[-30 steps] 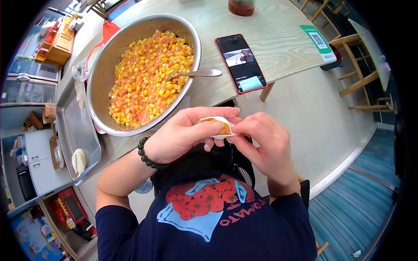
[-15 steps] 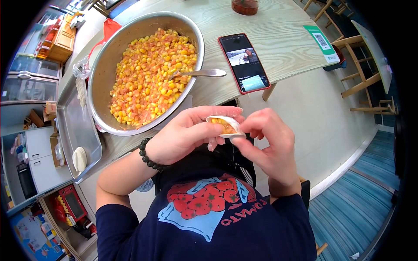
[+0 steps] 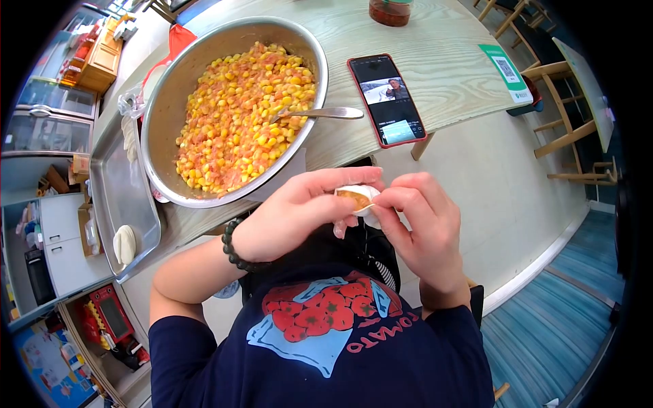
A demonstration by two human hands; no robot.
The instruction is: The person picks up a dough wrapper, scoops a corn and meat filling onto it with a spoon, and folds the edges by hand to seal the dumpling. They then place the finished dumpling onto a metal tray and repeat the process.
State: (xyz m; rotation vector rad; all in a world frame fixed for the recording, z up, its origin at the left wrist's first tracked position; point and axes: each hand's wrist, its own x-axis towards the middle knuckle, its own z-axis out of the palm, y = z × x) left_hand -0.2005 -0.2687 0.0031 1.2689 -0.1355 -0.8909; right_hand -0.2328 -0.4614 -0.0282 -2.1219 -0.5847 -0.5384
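Note:
A small dumpling [image 3: 355, 198] with a white wrapper, its corn-and-meat filling showing at the left end, is held in front of my chest. My left hand [image 3: 306, 204], with a dark bead bracelet at the wrist, cradles it between thumb and fingers. On the right side of the wrapper, my right hand [image 3: 422, 217] pinches the edge between thumb and forefinger. Beyond my left hand stands a large metal bowl [image 3: 155, 115] of corn and minced meat filling [image 3: 245, 115]. A metal spoon [image 3: 333, 113] rests in the filling, its handle over the rim.
Left of the bowl is a metal tray [image 3: 146, 224] with folded white dumplings [image 3: 124, 245] on it. A phone [image 3: 385, 98] in a red case lies on the wooden table [image 3: 452, 81]. A green QR card [image 3: 505, 73] sits at the table's right edge, and a jar [image 3: 390, 11] at the back.
The right thumb and forefinger have closed further on the wrapper's edge, and less filling shows. Both hands have shifted slightly right with the dumpling. The view has moved a little.

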